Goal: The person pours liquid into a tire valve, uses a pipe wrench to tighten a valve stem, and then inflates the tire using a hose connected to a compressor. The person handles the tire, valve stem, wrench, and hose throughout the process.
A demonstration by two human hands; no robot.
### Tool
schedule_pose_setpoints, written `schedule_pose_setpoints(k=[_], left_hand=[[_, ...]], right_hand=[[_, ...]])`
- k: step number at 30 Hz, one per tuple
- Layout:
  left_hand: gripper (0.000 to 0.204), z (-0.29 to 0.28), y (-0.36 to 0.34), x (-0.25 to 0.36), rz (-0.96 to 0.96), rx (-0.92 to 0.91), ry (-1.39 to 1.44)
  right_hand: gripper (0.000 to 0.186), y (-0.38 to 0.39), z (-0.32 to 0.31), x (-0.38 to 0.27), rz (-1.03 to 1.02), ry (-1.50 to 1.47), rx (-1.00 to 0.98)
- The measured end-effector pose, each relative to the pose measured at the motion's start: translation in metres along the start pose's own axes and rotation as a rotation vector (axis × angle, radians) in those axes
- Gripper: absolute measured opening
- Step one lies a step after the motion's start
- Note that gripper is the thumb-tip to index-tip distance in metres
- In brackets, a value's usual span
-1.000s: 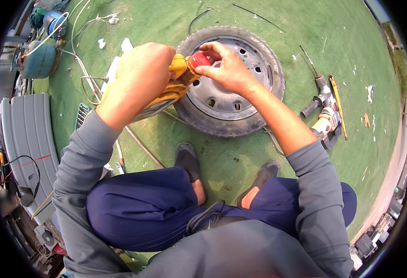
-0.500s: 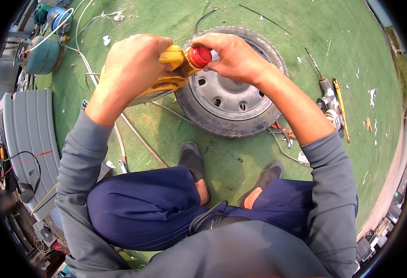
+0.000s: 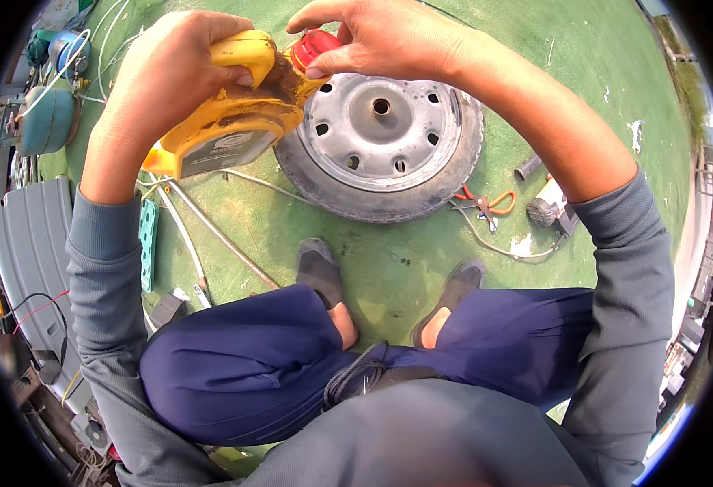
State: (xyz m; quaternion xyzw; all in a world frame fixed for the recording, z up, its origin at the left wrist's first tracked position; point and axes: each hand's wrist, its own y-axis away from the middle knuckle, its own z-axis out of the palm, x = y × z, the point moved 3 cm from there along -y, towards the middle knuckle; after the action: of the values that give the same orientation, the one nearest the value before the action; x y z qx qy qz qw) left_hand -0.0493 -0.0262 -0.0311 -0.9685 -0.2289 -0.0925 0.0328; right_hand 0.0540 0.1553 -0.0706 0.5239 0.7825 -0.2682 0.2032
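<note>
My left hand [image 3: 170, 69] is closed round the handle of a yellow plastic jug [image 3: 198, 130] with a dark label and brown grime on it. The jug is tilted, its neck pointing to the right. On the neck sits a red cap [image 3: 314, 49], which my right hand [image 3: 381, 40] has between thumb and fingers; the thumb presses its lower side and the index finger reaches over the top. Beyond and to the right of the jug, a steel wheel with a black tire [image 3: 376, 195] lies flat on the green floor.
Orange-handled pliers [image 3: 486, 207] and a power tool [image 3: 549, 203] lie right of the wheel. Hoses and a rod [image 3: 226, 237] cross the floor at left. A teal gas cylinder [image 3: 48, 122] and a grey ribbed panel [image 3: 36, 252] stand farther left. My feet [image 3: 320, 268] are near the tire.
Both hands and the jug have moved up and left in the picture, showing more of the jug's label. My right index finger has lifted away from the cap's edge.
</note>
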Motion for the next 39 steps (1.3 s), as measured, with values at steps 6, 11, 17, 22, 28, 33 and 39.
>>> schedule_pose_setpoints(k=[6, 11, 17, 22, 28, 33, 39], left_hand=[[0.05, -0.001, -0.005, 0.018, 0.035, 0.06, -0.002], [0.049, 0.0, -0.009, 0.018, 0.064, 0.029, 0.023], [0.05, -0.006, -0.01, 0.03, 0.018, -0.048, 0.116], [0.05, -0.001, -0.004, 0.034, 0.02, 0.061, 0.077], [0.046, -0.005, -0.003, 0.047, 0.101, 0.169, -0.062], [0.05, 0.004, -0.003, 0.05, 0.1, 0.121, -0.134], [0.05, 0.002, -0.001, 0.039, 0.14, 0.182, -0.126]], right_hand=[[0.029, 0.022, -0.012, -0.006, 0.0, 0.084, 0.02], [0.05, 0.046, 0.001, 0.003, -0.09, 0.307, 0.125], [0.035, 0.061, -0.005, -0.007, -0.084, 0.361, 0.135], [0.037, 0.067, -0.017, -0.007, 0.177, 0.247, 0.125], [0.06, 0.058, -0.017, -0.006, 0.447, 0.356, 0.121], [0.05, 0.045, 0.001, 0.002, 0.258, 0.372, 0.161], [0.044, 0.061, -0.002, 0.002, 0.308, 0.262, 0.192]])
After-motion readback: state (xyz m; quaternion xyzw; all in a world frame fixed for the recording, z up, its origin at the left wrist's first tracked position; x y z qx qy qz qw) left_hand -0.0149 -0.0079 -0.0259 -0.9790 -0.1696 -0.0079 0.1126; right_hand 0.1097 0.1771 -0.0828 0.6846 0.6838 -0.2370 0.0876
